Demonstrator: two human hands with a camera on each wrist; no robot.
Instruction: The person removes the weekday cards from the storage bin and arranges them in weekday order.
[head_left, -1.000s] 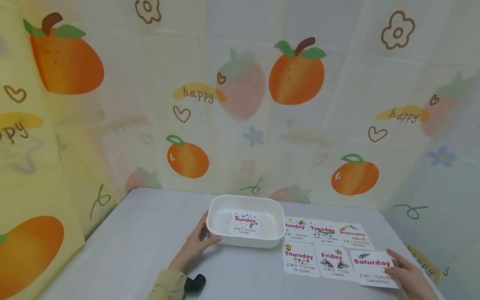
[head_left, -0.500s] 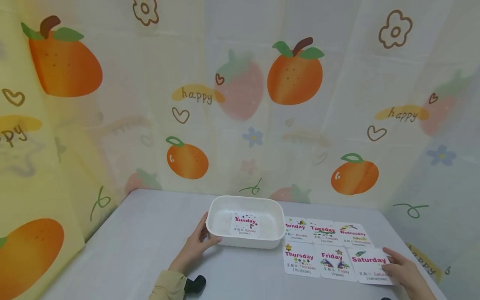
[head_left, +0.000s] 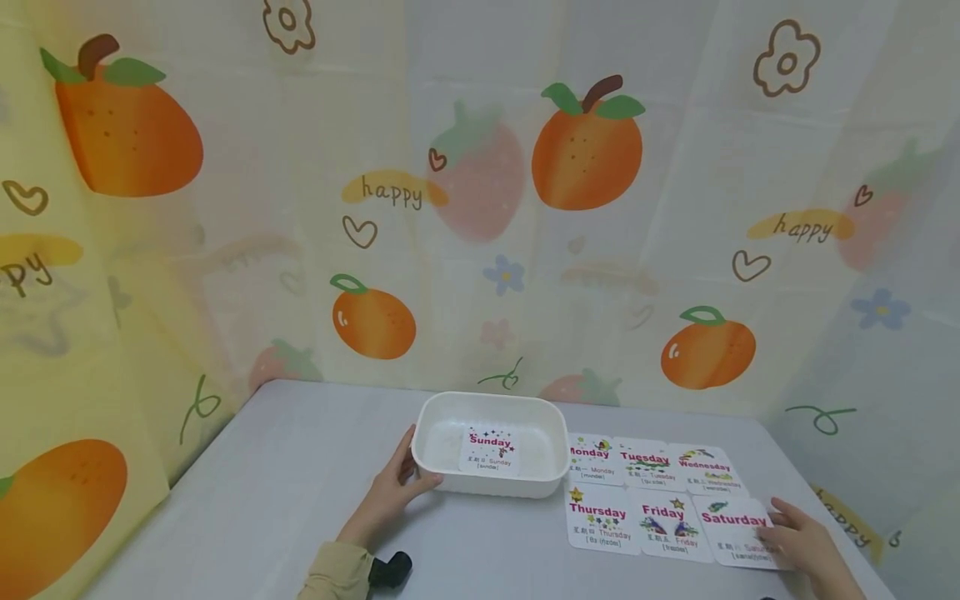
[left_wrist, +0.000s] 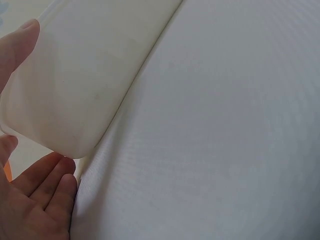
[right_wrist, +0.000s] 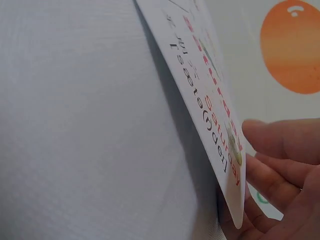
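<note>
A white plastic box [head_left: 491, 486] stands mid-table with a Sunday card [head_left: 490, 450] lying in it. My left hand [head_left: 392, 482] grips the box's left end, thumb on the near wall and fingers about the corner. At the right, my right hand [head_left: 810, 542] holds the right edge of the Saturday card [head_left: 733, 533]. In the right wrist view, the thumb [right_wrist: 280, 140] is at that edge, some fingers reach beneath, and the edge is raised off the table. Beside it lie the Friday card [head_left: 666, 525] and the Thursday card [head_left: 600, 518].
Behind those lie the Monday card [head_left: 592, 460], Tuesday card [head_left: 647, 463] and Wednesday card [head_left: 707, 472], right of the box. The white-covered table [head_left: 247, 517] backs onto a fruit-printed curtain [head_left: 480, 333]. A black device [head_left: 392, 570] sits at the left wrist.
The right hand has brought the Saturday card left, up beside the Friday card, and lowered it slightly. My left hand and the box have stayed in place.
</note>
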